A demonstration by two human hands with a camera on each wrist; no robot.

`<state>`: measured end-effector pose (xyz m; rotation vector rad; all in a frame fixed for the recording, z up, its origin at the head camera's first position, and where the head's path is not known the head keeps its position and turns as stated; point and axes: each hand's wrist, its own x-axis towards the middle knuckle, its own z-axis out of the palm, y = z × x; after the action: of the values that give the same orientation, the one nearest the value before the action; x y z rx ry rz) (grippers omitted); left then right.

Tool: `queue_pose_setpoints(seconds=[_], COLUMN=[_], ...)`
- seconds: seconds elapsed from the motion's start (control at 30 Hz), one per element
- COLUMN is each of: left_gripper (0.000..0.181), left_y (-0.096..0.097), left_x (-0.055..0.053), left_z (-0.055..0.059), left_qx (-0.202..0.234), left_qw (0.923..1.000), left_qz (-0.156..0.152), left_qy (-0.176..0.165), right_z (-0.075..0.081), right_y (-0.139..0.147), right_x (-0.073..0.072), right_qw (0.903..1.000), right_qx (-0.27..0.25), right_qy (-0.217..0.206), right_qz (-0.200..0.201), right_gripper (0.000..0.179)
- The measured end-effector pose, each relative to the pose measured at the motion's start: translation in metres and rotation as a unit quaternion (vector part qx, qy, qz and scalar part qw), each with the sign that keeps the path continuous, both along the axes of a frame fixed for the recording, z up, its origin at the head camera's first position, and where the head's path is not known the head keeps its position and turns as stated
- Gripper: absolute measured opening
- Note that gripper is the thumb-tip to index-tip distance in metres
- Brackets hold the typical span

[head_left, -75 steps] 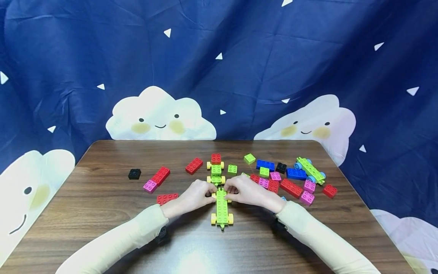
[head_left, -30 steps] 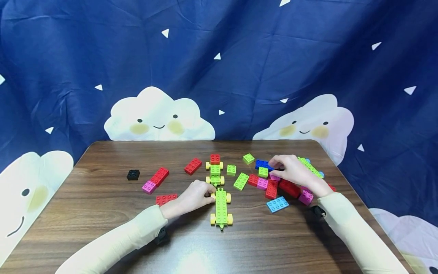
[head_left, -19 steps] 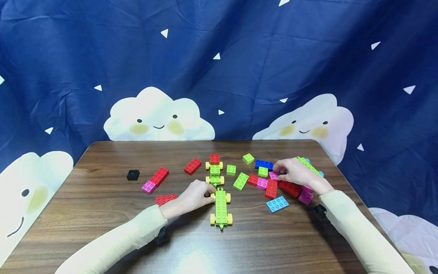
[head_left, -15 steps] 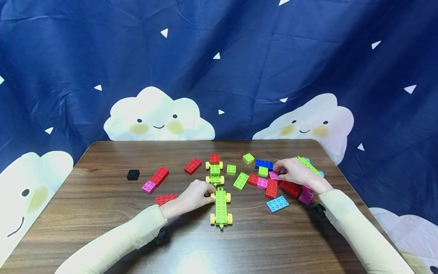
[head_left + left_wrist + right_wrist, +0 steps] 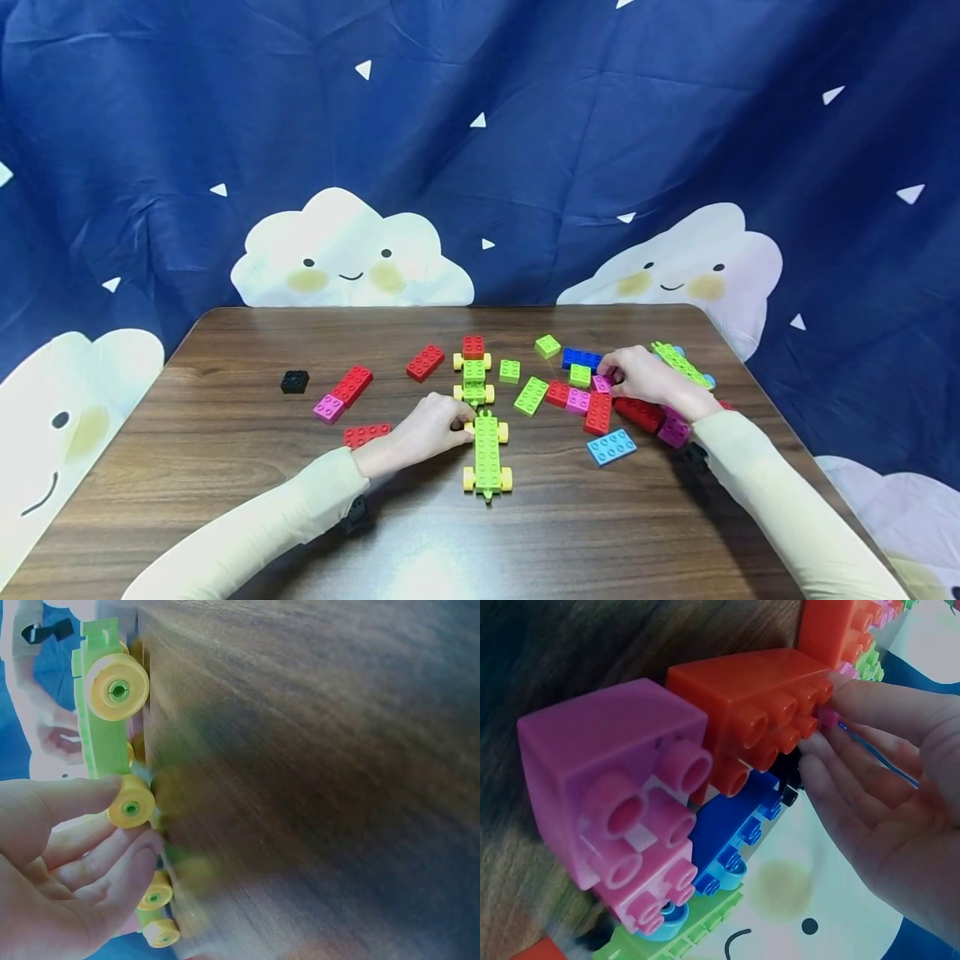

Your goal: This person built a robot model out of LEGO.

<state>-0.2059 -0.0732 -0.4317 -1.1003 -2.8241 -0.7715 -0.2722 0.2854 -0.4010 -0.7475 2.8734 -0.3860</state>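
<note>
My left hand [image 5: 422, 429] pinches a yellow front wheel [image 5: 131, 802] of the long green wheeled base [image 5: 487, 457], which stands on the table in front of me. Just beyond that base sits another green car [image 5: 474, 372] on yellow wheels, with a red brick [image 5: 473, 347] at its far end. Over the brick pile on the right, my right hand [image 5: 647, 382] holds a small pink brick [image 5: 602, 384] between thumb and fingers. In the right wrist view most of this brick is hidden behind the fingers and a red brick [image 5: 750, 697].
Around the right hand lie a blue brick [image 5: 581, 359], a light blue plate brick [image 5: 611, 447] and a green base with blue wheels [image 5: 684, 367]. Flat green brick [image 5: 531, 396] lies right of the cars. Red bricks [image 5: 352, 385] and a black brick [image 5: 295, 382] lie left.
My right hand has left the near green base, moved right to the pile and come onto the small pink brick. My left hand has stayed at the wheel.
</note>
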Motion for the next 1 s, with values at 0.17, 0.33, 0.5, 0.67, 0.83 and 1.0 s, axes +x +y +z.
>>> queue_pose_setpoints(seconds=[0.17, 0.33, 0.5, 0.67, 0.83, 1.0], left_gripper=[0.004, 0.002, 0.004, 0.007, 0.008, 0.009], left_y=[0.0, 0.0, 0.0, -0.001, -0.002, -0.001], left_x=[0.0, -0.001, 0.0, 0.001, 0.001, 0.001], left_z=[0.0, 0.001, 0.001, 0.003, 0.002, 0.002], left_qx=[-0.004, -0.004, 0.0, -0.001, -0.001, -0.001], left_qw=[1.0, 1.0, 1.0, 1.0, 1.0, 1.0], left_qz=[-0.001, 0.001, 0.0, -0.001, -0.001, -0.003], left_qy=[0.001, -0.002, -0.004, -0.001, 0.001, -0.001], right_z=[0.0, 0.004, 0.02, 0.034, 0.036, 0.03], right_y=[0.001, 0.006, 0.005, -0.01, -0.037, -0.062], right_x=[0.001, 0.002, 0.01, 0.021, 0.032, 0.043], right_qw=[0.9999, 0.9984, 0.9946, 0.9894, 0.9865, 0.9846], right_qx=[0.007, 0.005, -0.001, -0.017, -0.059, -0.083], right_qy=[0.01, 0.053, 0.101, 0.138, 0.135, 0.113], right_qz=[0.003, 0.016, 0.027, 0.041, 0.07, 0.103], right_gripper=[0.03, 0.028, 0.027, 0.03, 0.029, 0.027])
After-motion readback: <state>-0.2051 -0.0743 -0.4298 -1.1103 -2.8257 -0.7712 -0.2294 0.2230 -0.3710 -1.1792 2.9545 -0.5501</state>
